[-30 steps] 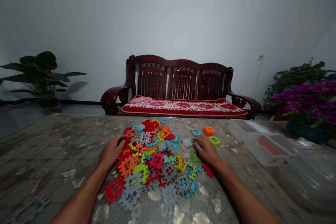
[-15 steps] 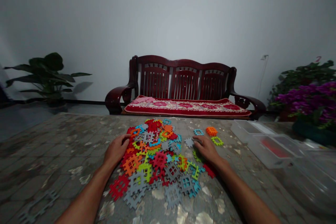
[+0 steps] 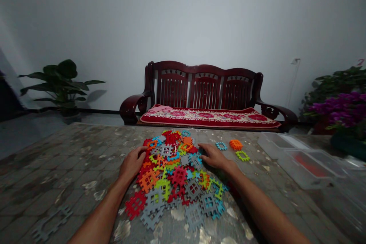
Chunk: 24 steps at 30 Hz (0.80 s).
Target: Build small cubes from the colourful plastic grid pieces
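Observation:
A heap of flat interlocking plastic tiles [image 3: 174,175] in red, orange, green, blue and grey lies on the patterned table [image 3: 71,171]. My left hand [image 3: 132,164] rests palm down on the heap's left edge, fingers loosely spread over red and orange tiles. My right hand [image 3: 213,156] lies flat at the heap's right side, fingers stretched toward the grey and blue tiles. To its right lie a blue tile [image 3: 221,145], an orange tile [image 3: 236,144] and a green tile [image 3: 242,156], apart from the heap.
Clear plastic boxes [image 3: 303,162] stand at the table's right, one with something red inside. A grey tile [image 3: 51,223] lies alone at the near left. Beyond the table are a dark wooden bench [image 3: 204,95], a leafy plant [image 3: 61,84] and purple flowers [image 3: 341,108].
My right hand slid left, from beside the loose tiles onto the heap's right edge. The loose grey tile near it is gone from sight. The view shifted, so everything sits further right.

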### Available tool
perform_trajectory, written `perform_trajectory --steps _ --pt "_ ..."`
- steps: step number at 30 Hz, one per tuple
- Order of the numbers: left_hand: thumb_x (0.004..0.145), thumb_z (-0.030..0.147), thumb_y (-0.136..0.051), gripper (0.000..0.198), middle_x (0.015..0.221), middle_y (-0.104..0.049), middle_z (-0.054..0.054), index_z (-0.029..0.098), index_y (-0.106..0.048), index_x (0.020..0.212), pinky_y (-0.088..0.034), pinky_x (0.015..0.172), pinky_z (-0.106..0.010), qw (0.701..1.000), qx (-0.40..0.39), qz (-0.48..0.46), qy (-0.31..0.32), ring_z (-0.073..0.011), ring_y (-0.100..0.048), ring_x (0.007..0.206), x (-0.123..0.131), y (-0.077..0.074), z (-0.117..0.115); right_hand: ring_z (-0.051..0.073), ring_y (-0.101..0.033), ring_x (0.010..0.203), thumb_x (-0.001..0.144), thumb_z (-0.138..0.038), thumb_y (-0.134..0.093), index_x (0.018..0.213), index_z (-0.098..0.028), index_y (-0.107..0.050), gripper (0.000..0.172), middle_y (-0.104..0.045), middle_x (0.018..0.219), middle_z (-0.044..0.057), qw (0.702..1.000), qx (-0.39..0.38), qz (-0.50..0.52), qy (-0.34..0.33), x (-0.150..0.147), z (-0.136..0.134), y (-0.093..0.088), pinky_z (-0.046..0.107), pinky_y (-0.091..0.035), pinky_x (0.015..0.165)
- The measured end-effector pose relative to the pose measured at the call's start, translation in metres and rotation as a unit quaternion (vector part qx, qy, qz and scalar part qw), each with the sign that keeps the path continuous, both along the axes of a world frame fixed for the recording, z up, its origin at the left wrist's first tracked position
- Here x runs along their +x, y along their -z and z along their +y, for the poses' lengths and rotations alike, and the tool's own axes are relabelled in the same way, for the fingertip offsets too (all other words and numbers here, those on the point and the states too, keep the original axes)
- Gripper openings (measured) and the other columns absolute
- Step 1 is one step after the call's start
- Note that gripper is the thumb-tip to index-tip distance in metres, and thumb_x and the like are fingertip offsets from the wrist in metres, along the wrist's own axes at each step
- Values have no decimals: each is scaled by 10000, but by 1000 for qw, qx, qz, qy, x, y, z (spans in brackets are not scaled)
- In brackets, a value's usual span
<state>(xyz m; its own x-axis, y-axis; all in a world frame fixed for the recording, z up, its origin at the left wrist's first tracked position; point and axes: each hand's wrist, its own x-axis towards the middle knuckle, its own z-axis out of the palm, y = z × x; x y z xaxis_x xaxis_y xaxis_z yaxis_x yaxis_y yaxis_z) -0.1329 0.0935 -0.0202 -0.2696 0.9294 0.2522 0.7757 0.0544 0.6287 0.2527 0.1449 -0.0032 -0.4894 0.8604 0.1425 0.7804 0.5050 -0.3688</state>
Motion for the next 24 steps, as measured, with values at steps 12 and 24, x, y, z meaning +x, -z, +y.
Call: perform_trajectory --steps 12,24 --pt "913 317 -465 372 1216 -795 -58 223 -753 1128 -539 997 -315 1000 -8 2 -9 -218 -730 1098 2 0 0 221 -688 892 989 -291 -371 976 -154 -773 425 -782 992 116 984 -22 29 177 36 -14 -22 277 -459 798" --pt "898 309 -485 346 1202 -804 -30 245 -767 1090 -546 987 -302 1000 3 5 -8 -213 -735 1094 0 -1 0 268 -687 1180 980 -345 -551 1353 -147 -694 446 -754 1281 146 961 35 -12 275 27 -18 -15 304 -468 954"
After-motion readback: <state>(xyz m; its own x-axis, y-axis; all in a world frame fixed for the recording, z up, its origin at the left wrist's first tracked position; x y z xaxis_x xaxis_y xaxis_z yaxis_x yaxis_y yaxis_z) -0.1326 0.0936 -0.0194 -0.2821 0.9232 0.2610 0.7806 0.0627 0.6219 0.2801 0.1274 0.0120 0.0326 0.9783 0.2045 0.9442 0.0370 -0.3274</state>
